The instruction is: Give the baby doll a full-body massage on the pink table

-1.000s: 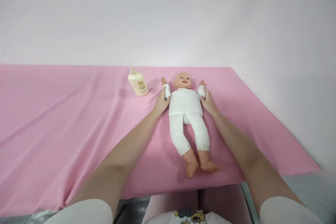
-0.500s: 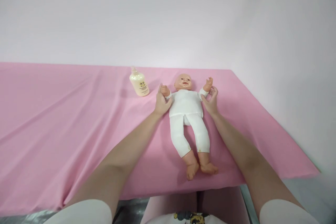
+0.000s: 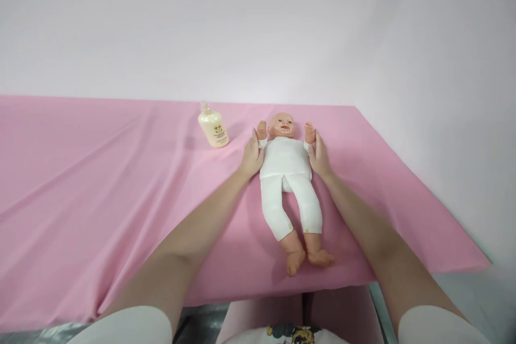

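Observation:
A baby doll [image 3: 285, 157] in white cloth lies on its back on the pink cloth, its feet towards me. Its bare head is at the far end and both forearms are bent up beside the head. My left hand [image 3: 252, 155] is closed about the doll's arm on the left, fingers along its outer side and thumb near the torso. On the other side, my right hand [image 3: 320, 156] grips the other arm in much the same way. Parts of the doll's arms are hidden behind my hands.
A pale yellow pump bottle [image 3: 213, 128] stands to the left of the doll, slightly tilted in view. The pink cloth [image 3: 100, 183] covers the table and has folds on the left. A white wall [image 3: 161, 37] rises behind and to the right.
Both of the doll's forearms have swung inward and up, closer to its head. My hands have moved inward with them. The bottle and the doll's body stay in place.

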The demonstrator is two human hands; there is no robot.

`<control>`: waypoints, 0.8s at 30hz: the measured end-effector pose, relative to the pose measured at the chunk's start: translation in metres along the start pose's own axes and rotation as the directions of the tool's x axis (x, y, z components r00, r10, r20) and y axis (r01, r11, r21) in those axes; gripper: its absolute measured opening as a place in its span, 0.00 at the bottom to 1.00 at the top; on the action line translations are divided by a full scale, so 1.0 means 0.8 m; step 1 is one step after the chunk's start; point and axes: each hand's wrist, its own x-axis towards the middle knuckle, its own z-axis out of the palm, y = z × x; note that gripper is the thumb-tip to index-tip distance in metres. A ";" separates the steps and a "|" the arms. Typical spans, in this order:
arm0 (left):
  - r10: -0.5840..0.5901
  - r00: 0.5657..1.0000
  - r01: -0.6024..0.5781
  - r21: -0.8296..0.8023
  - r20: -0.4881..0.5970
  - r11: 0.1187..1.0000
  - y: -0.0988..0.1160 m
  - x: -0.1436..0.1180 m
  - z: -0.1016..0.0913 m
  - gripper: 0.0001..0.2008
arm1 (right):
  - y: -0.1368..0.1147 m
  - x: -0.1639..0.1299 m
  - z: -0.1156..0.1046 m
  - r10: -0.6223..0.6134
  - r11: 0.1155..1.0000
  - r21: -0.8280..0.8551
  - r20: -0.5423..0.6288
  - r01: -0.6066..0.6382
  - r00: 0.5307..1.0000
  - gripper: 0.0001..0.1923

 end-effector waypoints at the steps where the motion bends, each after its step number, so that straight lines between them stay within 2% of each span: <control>1: -0.004 1.000 0.004 -0.007 0.000 1.000 -0.001 0.001 0.000 0.43 | 0.001 0.000 0.000 -0.003 1.000 -0.002 -0.003 0.003 1.000 0.34; 5: -0.023 1.000 0.023 0.002 0.015 1.000 -0.008 0.001 0.003 0.41 | 0.003 0.002 0.000 -0.003 0.999 0.036 0.020 0.003 1.000 0.33; 10: -0.217 0.975 0.208 0.124 0.058 0.970 -0.014 -0.002 0.004 0.32 | 0.007 0.002 0.002 0.097 0.993 0.057 0.140 -0.106 0.985 0.31; 13: -0.285 0.953 0.262 0.190 0.106 0.946 -0.014 -0.003 0.001 0.31 | 0.020 0.001 0.006 0.166 0.984 0.045 0.161 -0.175 0.973 0.31; 17: -0.278 0.954 0.253 0.199 0.108 0.947 -0.013 -0.001 -0.002 0.32 | 0.035 0.000 0.011 0.198 0.977 0.055 0.135 -0.206 0.971 0.32; 21: -0.304 0.946 0.273 0.228 0.112 0.934 -0.011 -0.001 -0.001 0.32 | 0.036 -0.001 0.013 0.206 0.977 0.032 0.118 -0.211 0.971 0.32; 24: -0.264 0.959 0.250 0.128 0.102 0.960 -0.010 -0.002 -0.001 0.33 | 0.031 -0.004 0.012 0.223 0.971 0.063 0.092 -0.229 0.970 0.33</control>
